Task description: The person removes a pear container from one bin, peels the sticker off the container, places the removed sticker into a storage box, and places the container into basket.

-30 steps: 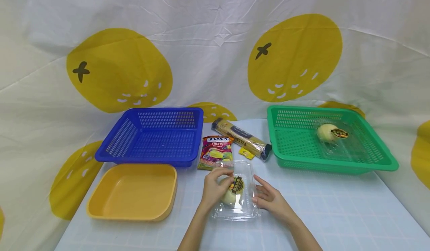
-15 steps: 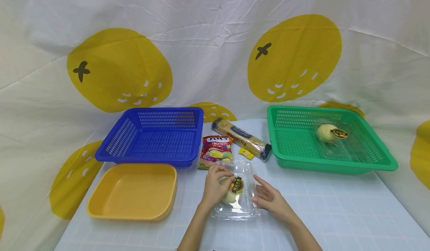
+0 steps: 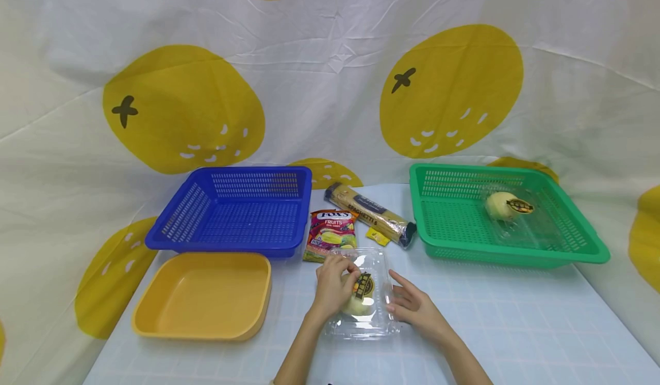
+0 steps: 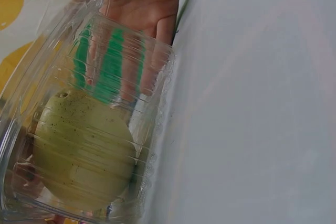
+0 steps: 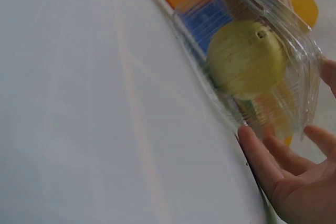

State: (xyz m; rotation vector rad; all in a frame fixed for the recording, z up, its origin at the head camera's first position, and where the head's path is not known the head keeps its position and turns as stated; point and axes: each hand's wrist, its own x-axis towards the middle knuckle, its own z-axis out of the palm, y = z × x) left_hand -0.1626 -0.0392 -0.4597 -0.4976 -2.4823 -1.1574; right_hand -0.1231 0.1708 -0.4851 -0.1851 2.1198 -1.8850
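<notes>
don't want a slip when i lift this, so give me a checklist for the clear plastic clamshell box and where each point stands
1. Round pale yellow-green fruit inside clear plastic clamshell box: ok, visible through it.
2. Right hand gripping: not ok; its fingers are spread at the box's right edge, not curled round it.
3. Left hand gripping: cannot tell; its fingertips are at the dark printed label.
4. Box latched: cannot tell from these views.
5. Box clear of red glossy candy bag: cannot tell; they overlap in the head view.
6. Room in rectangular green perforated plastic basket: ok; bare floor shows beside the second boxed fruit.
</notes>
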